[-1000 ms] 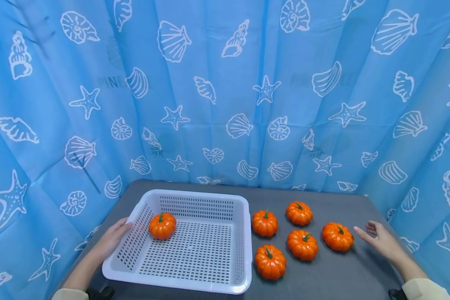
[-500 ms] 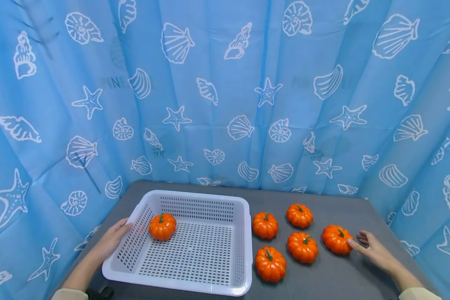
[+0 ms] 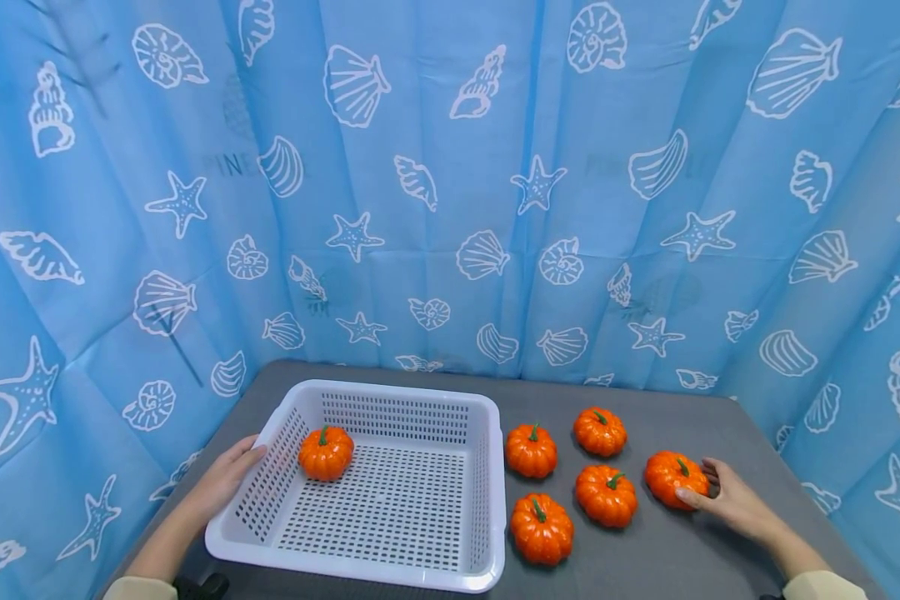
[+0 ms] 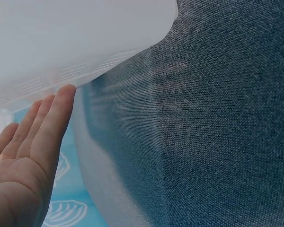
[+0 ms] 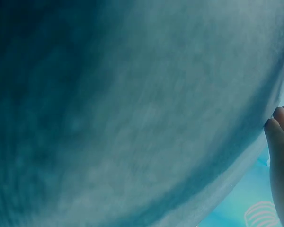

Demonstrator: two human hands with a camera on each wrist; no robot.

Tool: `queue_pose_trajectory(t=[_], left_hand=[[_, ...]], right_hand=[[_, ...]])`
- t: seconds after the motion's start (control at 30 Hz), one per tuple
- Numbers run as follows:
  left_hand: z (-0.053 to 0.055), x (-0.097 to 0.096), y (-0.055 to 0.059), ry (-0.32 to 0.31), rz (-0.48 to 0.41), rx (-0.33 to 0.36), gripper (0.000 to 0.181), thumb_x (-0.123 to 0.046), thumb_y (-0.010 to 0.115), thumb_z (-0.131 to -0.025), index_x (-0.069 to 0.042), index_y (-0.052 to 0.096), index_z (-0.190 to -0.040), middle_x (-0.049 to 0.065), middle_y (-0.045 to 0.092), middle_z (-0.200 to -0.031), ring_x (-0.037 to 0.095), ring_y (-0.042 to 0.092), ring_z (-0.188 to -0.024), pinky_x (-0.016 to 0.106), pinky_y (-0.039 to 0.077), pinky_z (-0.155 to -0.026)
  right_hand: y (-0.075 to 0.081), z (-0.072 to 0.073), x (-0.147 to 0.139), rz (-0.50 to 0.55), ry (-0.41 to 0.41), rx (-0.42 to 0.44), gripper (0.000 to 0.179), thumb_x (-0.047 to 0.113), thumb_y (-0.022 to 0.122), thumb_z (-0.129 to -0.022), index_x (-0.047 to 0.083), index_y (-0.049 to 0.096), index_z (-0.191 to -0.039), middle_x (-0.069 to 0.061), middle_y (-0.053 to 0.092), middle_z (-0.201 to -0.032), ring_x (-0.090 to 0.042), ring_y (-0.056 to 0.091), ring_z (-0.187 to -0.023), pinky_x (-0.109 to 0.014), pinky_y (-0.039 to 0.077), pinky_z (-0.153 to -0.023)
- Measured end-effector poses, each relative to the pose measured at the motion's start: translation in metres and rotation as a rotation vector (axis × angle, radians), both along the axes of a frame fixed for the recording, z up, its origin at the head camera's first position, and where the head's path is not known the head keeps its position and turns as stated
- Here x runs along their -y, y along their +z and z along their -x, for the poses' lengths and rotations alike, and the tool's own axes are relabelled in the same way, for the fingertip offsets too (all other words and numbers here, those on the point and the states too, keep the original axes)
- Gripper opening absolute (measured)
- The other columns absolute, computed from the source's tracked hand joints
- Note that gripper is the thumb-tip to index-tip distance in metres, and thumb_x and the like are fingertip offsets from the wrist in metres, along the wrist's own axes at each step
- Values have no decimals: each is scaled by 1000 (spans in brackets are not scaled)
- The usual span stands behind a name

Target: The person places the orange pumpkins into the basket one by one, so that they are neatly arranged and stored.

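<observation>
A white plastic basket [image 3: 360, 575] with slotted walls stands on the left half of the table, one orange pumpkin [image 3: 326, 454] with a green stem inside it. Against its left wall rests my left hand [image 3: 225, 477]; the left wrist view shows the straight fingers [image 4: 54, 116] meeting the basket's side [image 4: 80, 33]. At the far right, my right hand [image 3: 735, 502] grips the right side of another pumpkin [image 3: 671, 475], thumb in front and fingers partly hidden behind. In the right wrist view only a few fingertips [image 5: 278, 125] show at the right edge.
Between the basket and my right hand sit several more pumpkins: two near the basket wall [image 3: 531, 452] [image 3: 542, 533], one farther back [image 3: 600, 432], one in the middle [image 3: 606, 496]. A grey cloth covers the table [image 3: 645, 558]. A blue shell-print curtain [image 3: 450, 208] surrounds it.
My right hand has moved left from beside the rightmost pumpkin and closed its thumb and fingers about it. My left hand and the basket have stayed in place.
</observation>
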State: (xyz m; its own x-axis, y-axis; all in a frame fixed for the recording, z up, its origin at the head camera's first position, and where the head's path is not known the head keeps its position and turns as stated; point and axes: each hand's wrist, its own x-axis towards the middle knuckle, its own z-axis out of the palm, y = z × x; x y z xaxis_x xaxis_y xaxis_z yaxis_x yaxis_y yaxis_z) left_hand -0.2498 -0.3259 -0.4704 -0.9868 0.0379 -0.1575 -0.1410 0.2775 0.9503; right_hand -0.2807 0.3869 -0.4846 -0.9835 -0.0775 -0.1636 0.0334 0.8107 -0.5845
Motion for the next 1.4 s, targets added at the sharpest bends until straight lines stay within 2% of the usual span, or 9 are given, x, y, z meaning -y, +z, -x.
queue_pose_trajectory(t=[0.17,0.4,0.6,0.73,0.97,1.4], left_hand=[[1,0,0,10,3,6,58,-45,38,-100,-13,23,-147,29,50,-132,36,68,-94,49,58,-67],[0,0,0,9,-7,7,59,-45,39,-100,-13,22,-147,29,49,-133,37,68,-94,50,58,-67],[1,0,0,10,-9,6,60,-45,39,-100,-13,22,-147,29,49,-133,36,68,-94,50,58,-67],[0,0,1,1,-17,-1,60,-45,39,-100,-12,21,-147,29,48,-133,36,68,-95,49,58,-68],[0,1,0,-3,-23,2,59,-44,39,-100,-12,22,-147,29,49,-132,37,68,-94,50,58,-67],[1,1,1,-4,-15,5,60,-45,38,-100,-13,22,-147,29,50,-132,36,68,-94,49,58,-68]], right_hand=[[-4,5,2,-42,2,-6,92,46,56,-91,-25,15,-133,-48,27,-131,-55,39,-115,-62,40,-93],[-6,3,8,-37,23,-61,91,42,64,-86,-21,19,-134,-42,40,-123,-42,52,-104,-46,47,-81],[-6,2,11,-33,42,-89,92,38,68,-83,-21,19,-133,-43,40,-123,-45,51,-105,-52,46,-83],[-8,4,10,-34,35,-57,93,40,68,-83,-20,17,-135,-42,41,-123,-44,52,-104,-54,46,-83],[-7,5,12,-54,12,-24,94,44,66,-84,-16,17,-136,-37,47,-122,-37,56,-101,-50,48,-82],[-6,9,14,-43,-17,-23,95,44,67,-84,-18,17,-136,-39,46,-121,-37,56,-101,-50,48,-82]])
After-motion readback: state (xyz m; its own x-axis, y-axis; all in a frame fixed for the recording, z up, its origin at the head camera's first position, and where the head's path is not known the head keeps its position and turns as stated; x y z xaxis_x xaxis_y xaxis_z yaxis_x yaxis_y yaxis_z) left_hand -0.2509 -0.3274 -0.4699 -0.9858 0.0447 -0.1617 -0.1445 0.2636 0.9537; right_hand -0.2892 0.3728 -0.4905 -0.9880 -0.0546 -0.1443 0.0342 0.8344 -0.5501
